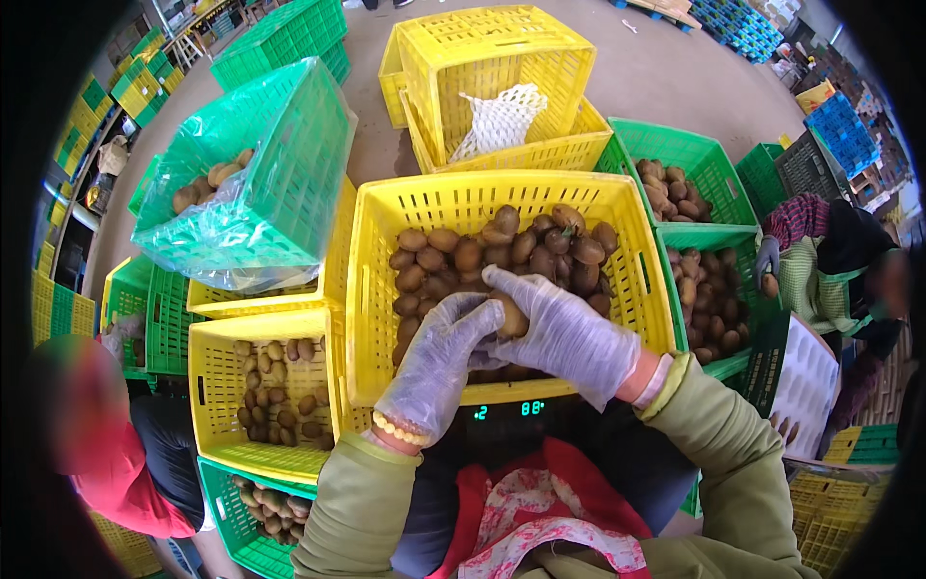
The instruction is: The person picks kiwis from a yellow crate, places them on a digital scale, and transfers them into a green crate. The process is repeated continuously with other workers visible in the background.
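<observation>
Both my hands, in thin translucent plastic gloves, hold one brown kiwifruit [512,317] between them above a yellow plastic crate [655,289]. My left hand [438,362] has its thumb and fingers against the fruit's left side. Around its right side curl the fingers of my right hand [561,336]. Beneath my hands, many loose kiwifruit [466,255] fill the middle of the crate; some are hidden by the gloves. A digital display [506,411] with lit green digits sits just below the crate's near edge.
A yellow crate [210,391] with kiwifruit stands at left, below a plastic-lined green crate [304,174]. Stacked yellow crates [499,36] with white foam netting [503,119] are behind. Green crates [712,239] of kiwifruit stand at right. A co-worker sits on each side.
</observation>
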`<state>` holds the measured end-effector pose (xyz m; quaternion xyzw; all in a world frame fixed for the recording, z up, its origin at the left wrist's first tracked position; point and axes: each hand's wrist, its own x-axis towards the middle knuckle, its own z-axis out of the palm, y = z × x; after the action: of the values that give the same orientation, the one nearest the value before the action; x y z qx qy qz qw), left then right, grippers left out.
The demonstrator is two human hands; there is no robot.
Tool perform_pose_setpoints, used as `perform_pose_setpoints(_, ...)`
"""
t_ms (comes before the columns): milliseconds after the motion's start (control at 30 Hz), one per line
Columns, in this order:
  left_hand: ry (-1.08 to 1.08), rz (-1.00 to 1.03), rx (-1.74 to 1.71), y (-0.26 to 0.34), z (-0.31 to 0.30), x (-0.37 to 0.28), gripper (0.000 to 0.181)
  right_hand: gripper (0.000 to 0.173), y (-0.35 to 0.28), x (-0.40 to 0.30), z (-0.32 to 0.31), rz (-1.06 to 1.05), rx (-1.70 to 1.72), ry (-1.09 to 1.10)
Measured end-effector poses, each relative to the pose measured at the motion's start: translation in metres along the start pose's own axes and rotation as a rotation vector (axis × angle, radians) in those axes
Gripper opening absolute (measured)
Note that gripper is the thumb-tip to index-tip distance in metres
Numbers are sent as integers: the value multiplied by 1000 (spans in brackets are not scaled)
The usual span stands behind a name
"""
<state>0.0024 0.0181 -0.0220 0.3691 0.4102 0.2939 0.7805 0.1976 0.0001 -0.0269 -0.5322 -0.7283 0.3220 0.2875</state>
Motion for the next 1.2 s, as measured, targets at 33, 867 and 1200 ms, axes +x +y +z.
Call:
perform_pose_setpoints(33, 14, 16, 18, 3, 0, -2, 43, 78, -2, 3, 0, -5, -5, -27)
perform_pose_setpoints(867, 343, 450, 624, -60, -133, 72, 18, 47, 21, -16, 0, -173, -357, 142)
perform_pose_setpoints(1200, 259, 337, 1319, -22, -120, 26, 38, 40, 20, -26, -18, -30, -296, -8)
